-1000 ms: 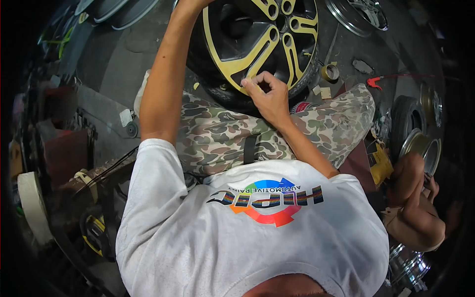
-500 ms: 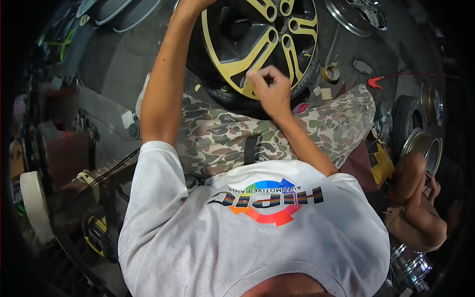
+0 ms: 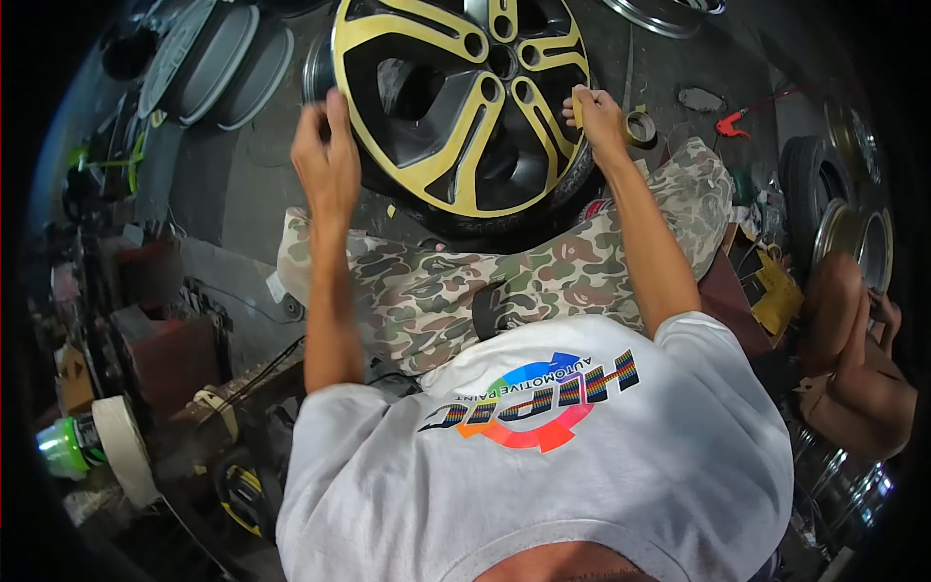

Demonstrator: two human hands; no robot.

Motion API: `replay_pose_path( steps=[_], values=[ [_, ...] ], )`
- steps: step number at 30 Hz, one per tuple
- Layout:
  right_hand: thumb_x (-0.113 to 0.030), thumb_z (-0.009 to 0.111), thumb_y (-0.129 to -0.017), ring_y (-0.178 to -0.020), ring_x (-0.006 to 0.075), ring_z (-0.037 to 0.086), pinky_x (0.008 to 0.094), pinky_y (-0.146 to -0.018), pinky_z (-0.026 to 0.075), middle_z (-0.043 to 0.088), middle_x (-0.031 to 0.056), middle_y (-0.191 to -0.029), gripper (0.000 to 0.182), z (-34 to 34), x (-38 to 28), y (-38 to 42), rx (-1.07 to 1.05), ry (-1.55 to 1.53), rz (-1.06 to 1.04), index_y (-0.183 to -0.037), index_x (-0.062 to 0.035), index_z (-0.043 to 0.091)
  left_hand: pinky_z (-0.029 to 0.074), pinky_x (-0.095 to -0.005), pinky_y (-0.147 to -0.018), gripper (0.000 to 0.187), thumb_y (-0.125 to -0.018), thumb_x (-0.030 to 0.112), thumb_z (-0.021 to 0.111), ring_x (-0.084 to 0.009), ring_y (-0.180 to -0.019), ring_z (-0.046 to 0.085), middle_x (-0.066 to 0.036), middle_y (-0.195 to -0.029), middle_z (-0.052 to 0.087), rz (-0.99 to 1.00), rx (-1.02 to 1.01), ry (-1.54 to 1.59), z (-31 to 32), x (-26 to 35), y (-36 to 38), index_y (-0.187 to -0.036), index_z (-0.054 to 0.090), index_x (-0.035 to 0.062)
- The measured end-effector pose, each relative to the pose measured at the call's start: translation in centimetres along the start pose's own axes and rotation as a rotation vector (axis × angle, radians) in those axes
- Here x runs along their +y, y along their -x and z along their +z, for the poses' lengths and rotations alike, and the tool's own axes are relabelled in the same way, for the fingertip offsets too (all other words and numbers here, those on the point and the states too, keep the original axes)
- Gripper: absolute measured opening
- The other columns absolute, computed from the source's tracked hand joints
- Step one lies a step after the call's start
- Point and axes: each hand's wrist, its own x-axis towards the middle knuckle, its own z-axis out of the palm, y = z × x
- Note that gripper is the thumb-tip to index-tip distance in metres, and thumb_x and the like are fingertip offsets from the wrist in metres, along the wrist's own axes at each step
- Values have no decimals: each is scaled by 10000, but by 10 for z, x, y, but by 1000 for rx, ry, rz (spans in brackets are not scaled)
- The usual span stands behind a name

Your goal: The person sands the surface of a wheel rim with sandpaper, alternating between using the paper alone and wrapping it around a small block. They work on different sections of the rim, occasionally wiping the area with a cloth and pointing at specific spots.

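Note:
A black wheel rim [image 3: 427,150] with yellow spoke faces lies in front of my camouflage-covered legs, with a black tire [image 3: 465,228] beneath it. Just off the rim's left edge is my left hand [image 3: 325,160], fingers partly bent and apart, slightly blurred, with nothing visible in it. My right hand [image 3: 603,124] is at the right edge of the rim. Its fingers are closed on a small flat yellow piece [image 3: 578,107], whose material I cannot make out. A roll of tape [image 3: 640,126] lies on the floor beside that hand.
Grey rims [image 3: 257,78] stand at the upper left, and a silver rim [image 3: 669,12] lies at the top right. A red air blow gun [image 3: 732,123] is on the floor. Another person [image 3: 858,378] crouches at the right, beside a rim [image 3: 853,238] and a tire [image 3: 810,175].
My left hand has come back from the top of the view to the rim's left side. My right hand has moved from the rim's lower edge up to its right edge. The view has shifted.

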Motion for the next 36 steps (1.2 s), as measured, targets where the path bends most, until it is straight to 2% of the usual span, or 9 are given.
replay_pose_path(
  steps=[3,4,7,12,20,24,29,32,36],
  values=[
    [-312,632,-1008,-868,199,700,312,-834,540,751,133,-995,381,13,28,-7,18,142,-21,-1107,55,664,375,-334,-594,442,-1081,295,568,-121,-659,388,-64,-653,443,-139,-87,2,-1,4,57,-802,545,-48],
    [-423,598,-967,-1013,349,706,405,-921,512,751,198,-1048,483,16,34,-8,37,339,-41,-1108,28,702,371,-341,-590,456,-1084,305,562,-125,-655,383,-69,-651,434,-142,-85,42,5,5,71,-799,541,-51],
    [-450,583,-962,-1142,390,648,418,-970,475,715,231,-1147,509,24,29,0,7,373,-2,-1134,14,705,361,-356,-578,489,-1089,330,551,-133,-640,375,-76,-637,419,-195,-96,16,18,5,97,-785,536,-54],
    [-417,587,-947,-1116,351,633,401,-975,459,685,231,-1178,496,28,58,-21,-51,-51,92,-1140,28,696,338,-379,-552,549,-1095,369,535,-144,-602,359,-76,-598,396,-207,-40,-30,32,3,95,-746,524,-55],
    [-407,507,-970,-981,260,608,387,-908,463,666,166,-1003,483,50,-6,55,-23,-13,121,-1087,38,653,401,-442,-594,652,-1077,464,510,-193,-600,426,-159,-590,487,-122,37,-144,8,6,11,-757,614,-94],
    [-349,475,-983,-923,238,575,354,-885,453,643,148,-961,424,66,-23,97,-82,-189,160,-1050,36,638,451,-434,-648,697,-1046,531,533,-204,-628,495,-219,-619,536,-51,-134,-281,2,0,-92,-814,676,-110],
    [-324,460,-981,-860,222,541,361,-835,442,615,145,-917,396,76,-15,114,-107,-279,292,-1004,37,622,452,-375,-645,748,-1014,613,558,-153,-648,506,-103,-614,555,7,-418,-135,22,-1,-154,-809,696,-94],
    [-303,485,-981,-844,198,553,351,-820,457,627,119,-903,365,66,-21,119,-77,-300,333,-995,27,638,446,-346,-647,767,-1004,639,560,-146,-656,509,-54,-625,542,8,-361,-309,18,34,-132,-794,690,-87],
    [-300,588,-1003,-858,131,620,275,-806,497,662,55,-953,291,52,-4,107,-154,-369,278,-1019,-18,661,480,-390,-678,762,-986,662,564,-226,-608,539,-148,-628,607,32,-302,-391,15,-1,-143,-821,710,-68]
  ],
)
